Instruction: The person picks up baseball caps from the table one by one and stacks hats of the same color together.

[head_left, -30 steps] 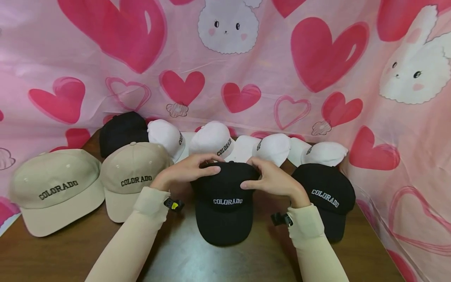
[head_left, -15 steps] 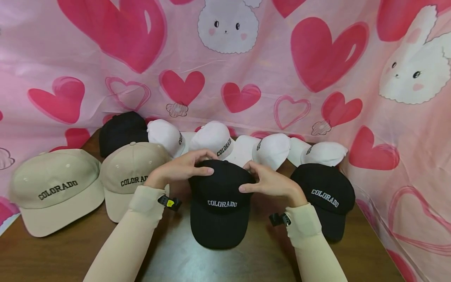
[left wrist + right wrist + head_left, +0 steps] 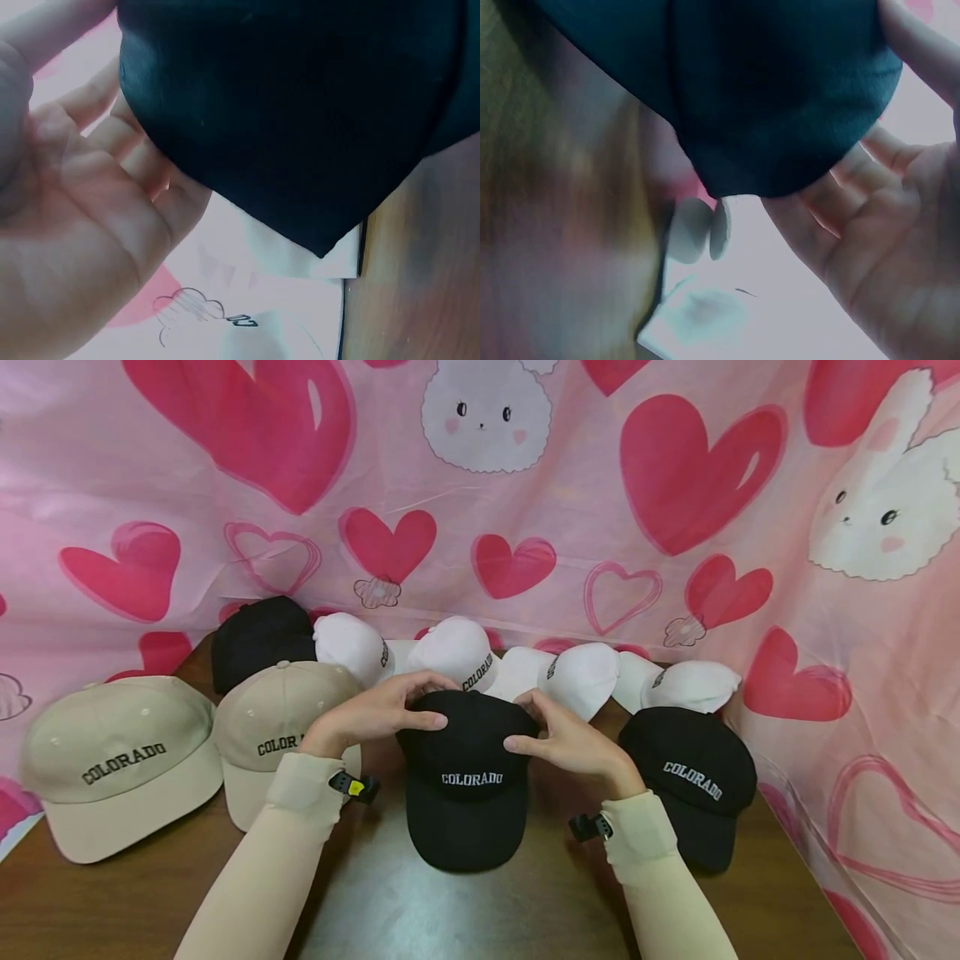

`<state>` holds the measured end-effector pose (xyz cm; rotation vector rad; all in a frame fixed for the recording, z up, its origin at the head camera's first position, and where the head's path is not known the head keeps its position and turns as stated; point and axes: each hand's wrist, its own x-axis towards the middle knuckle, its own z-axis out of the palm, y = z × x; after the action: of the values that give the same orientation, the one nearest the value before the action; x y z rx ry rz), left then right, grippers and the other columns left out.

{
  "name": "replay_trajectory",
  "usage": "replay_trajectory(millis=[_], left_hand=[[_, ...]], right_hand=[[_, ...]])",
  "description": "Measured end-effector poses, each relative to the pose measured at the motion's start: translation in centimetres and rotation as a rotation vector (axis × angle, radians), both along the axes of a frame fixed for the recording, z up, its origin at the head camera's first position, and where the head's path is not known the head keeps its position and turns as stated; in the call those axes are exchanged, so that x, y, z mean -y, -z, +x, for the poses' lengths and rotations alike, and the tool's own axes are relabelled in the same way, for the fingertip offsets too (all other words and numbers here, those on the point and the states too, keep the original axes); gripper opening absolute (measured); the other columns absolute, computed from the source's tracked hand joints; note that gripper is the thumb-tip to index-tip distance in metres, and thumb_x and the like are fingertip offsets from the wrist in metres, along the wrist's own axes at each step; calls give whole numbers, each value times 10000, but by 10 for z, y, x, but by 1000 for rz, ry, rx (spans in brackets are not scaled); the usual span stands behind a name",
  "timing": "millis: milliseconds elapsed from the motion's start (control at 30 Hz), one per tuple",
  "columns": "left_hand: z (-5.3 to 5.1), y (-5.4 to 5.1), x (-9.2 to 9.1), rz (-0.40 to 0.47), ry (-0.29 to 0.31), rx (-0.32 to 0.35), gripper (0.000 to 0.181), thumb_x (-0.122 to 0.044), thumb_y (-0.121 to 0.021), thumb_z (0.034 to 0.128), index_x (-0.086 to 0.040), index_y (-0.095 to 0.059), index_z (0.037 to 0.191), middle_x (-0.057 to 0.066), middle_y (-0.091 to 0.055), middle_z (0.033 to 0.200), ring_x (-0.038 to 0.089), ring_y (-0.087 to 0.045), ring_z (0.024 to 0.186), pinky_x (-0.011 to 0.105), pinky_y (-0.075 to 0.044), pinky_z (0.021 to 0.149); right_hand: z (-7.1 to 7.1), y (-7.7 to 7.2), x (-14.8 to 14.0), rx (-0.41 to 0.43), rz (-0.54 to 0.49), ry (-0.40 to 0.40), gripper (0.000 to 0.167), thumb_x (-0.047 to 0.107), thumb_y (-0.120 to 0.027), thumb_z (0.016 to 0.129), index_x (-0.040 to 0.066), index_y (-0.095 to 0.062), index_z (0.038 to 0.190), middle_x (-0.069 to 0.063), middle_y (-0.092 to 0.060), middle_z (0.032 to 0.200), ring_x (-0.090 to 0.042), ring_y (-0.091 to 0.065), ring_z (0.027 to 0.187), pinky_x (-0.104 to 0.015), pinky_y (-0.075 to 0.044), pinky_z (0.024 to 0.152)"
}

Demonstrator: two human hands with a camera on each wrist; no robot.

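Note:
A black baseball cap (image 3: pixel 467 822) with white COLORADO lettering is held between both hands in the middle of the head view, brim toward me. My left hand (image 3: pixel 375 714) grips the left side of its crown, thumb in front and fingers behind. On the opposite side my right hand (image 3: pixel 566 739) holds it the same way. Both wrist views show the crown's lower edge, with the left hand's fingers (image 3: pixel 150 161) and the right hand's fingers (image 3: pixel 832 196) curled behind the fabric. The cap appears raised off the brown table (image 3: pixel 390 902).
Two beige caps (image 3: pixel 120 760) stand at the left, one partly behind the left wrist. Another black cap (image 3: pixel 262 639) sits at the back left, and one more black cap (image 3: pixel 690 777) at the right. Several white caps (image 3: pixel 453 652) line the back, before a pink heart-print cloth (image 3: pixel 570 468).
The held black cap has shifted slightly left, then up a little, with both hands moving along with it. The other caps have stayed in place.

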<state>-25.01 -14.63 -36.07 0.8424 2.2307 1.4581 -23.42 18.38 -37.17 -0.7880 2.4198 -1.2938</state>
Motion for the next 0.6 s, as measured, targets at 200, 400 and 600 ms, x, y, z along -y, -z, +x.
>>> replay_trajectory(millis=[200,400,600], left_hand=[[-2,3,0,-6,-34,-18,449,-194,-743,995,-161,-600,1419,62,-679,1282,278,-582,1217,478,-475,1073],[-4,6,-3,-26,-59,-50,437,-192,-735,999,-144,-609,1415,62,-676,1310,274,-586,1229,500,-462,1091],[-6,10,-3,-46,-57,-81,442,-182,-722,1009,-124,-603,1430,73,-661,1362,283,-555,1281,546,-432,1134]], right_hand=[[-2,4,6,-60,36,33,536,312,-780,984,118,-514,1407,-81,-650,1235,-257,-616,1158,-537,-501,1062],[-3,6,6,-66,80,56,552,369,-746,1004,118,-515,1438,-88,-657,1246,-283,-616,1173,-551,-493,1075],[-3,8,8,-75,116,74,541,389,-745,1000,140,-527,1429,-74,-661,1227,-260,-619,1151,-529,-495,1071]])
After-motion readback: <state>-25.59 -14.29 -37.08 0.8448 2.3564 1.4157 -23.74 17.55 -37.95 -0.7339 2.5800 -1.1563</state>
